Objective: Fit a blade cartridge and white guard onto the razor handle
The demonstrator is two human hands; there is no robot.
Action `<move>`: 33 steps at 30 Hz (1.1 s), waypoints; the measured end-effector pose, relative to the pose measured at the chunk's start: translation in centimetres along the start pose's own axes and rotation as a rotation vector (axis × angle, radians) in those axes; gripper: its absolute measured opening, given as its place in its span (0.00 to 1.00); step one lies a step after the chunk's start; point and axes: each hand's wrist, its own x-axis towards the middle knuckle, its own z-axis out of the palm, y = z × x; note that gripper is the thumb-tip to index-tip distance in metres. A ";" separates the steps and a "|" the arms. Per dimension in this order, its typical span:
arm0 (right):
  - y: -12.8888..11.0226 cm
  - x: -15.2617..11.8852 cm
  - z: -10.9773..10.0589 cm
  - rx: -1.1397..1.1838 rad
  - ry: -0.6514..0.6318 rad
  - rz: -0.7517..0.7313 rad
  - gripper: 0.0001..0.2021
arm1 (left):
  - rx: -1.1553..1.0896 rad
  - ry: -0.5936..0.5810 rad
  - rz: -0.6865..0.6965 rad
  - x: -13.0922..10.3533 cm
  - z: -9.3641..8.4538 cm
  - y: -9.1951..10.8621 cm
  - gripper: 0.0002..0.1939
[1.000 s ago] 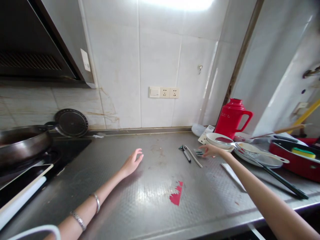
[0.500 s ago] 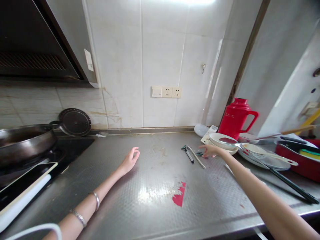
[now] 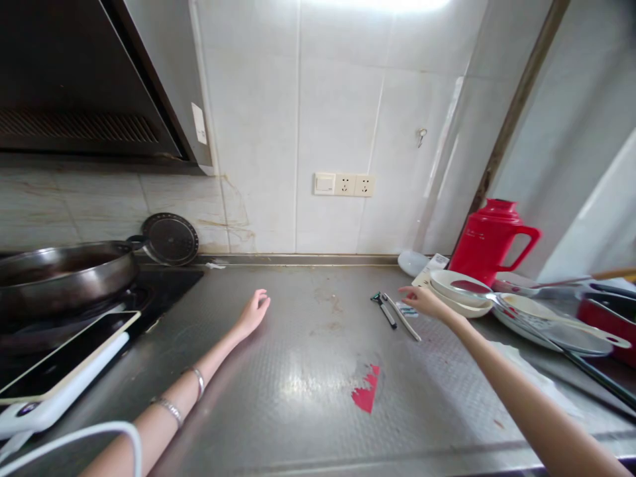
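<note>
My right hand [image 3: 422,302] is above the counter at the right, index finger stretched out and the other fingers loosely curled, with nothing visible in it. Just under it is a small clear-and-blue packet [image 3: 408,310]. To its left lie a razor [image 3: 385,312] with a green head and dark handle, and a slim, slightly curved white stick-like thing [image 3: 403,319], whose kind I cannot tell. My left hand [image 3: 253,313], thumb and fingers apart and slightly bent, rests at the counter's middle left and holds nothing.
A steel pan [image 3: 74,262] stands on the stove at left, near a tablet-like device [image 3: 74,354] with a white cable. Stacked bowls [image 3: 460,291], a red thermos [image 3: 489,242] and plates fill the right. A red scrap [image 3: 366,391] lies on the metal counter [image 3: 278,424].
The view has turned slightly left, so things sit further right. My right hand has shifted left towards the razor, and the packet beneath it shows more. My left hand has moved slightly left.
</note>
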 end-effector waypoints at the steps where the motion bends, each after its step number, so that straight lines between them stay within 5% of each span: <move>1: -0.7 -0.2 0.5 0.018 0.027 -0.025 0.19 | -0.010 0.009 -0.008 0.1 -0.1 -0.4 0.16; 7: -6.3 -1.5 3.6 0.099 0.107 -0.209 0.18 | 0.039 -0.009 -0.027 0.0 -1.3 -1.5 0.12; 14: -11.0 -1.7 6.2 0.126 0.055 -0.332 0.18 | 0.132 -0.061 -0.049 -1.8 -2.1 0.0 0.13; 23: -12.2 -1.5 9.9 0.038 0.053 -0.325 0.21 | 0.248 -0.082 0.053 -2.3 -1.6 -0.2 0.13; 33: -12.0 -1.8 11.2 0.031 0.123 -0.304 0.23 | 0.363 -0.141 0.080 -2.5 -1.6 0.2 0.18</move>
